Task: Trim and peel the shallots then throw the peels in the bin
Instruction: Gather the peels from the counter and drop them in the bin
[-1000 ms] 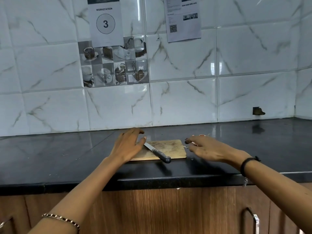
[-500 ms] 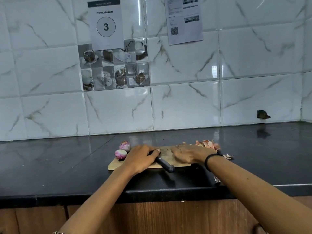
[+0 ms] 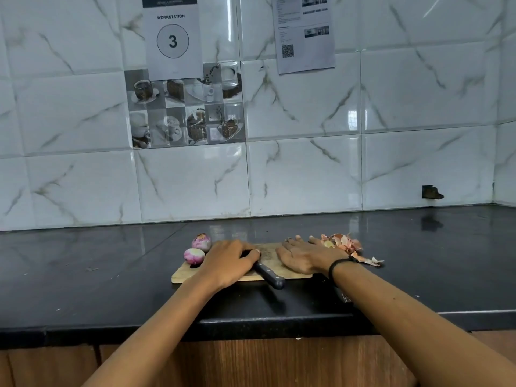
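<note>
Shallots [image 3: 201, 242]: 2 peeled | knife [image 3: 269, 275]: 1 | board [image 3: 184, 273]: 1 | peel pile [image 3: 344, 244]: 1

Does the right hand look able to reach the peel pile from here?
Probably yes: the right hand lies flat on the cutting board, with the peels right beside its fingers and nothing between.

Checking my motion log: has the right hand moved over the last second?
Yes. The right hand went left: it was off the cutting board's right edge, and now rests flat on the board's right end, beside the peels.
</note>
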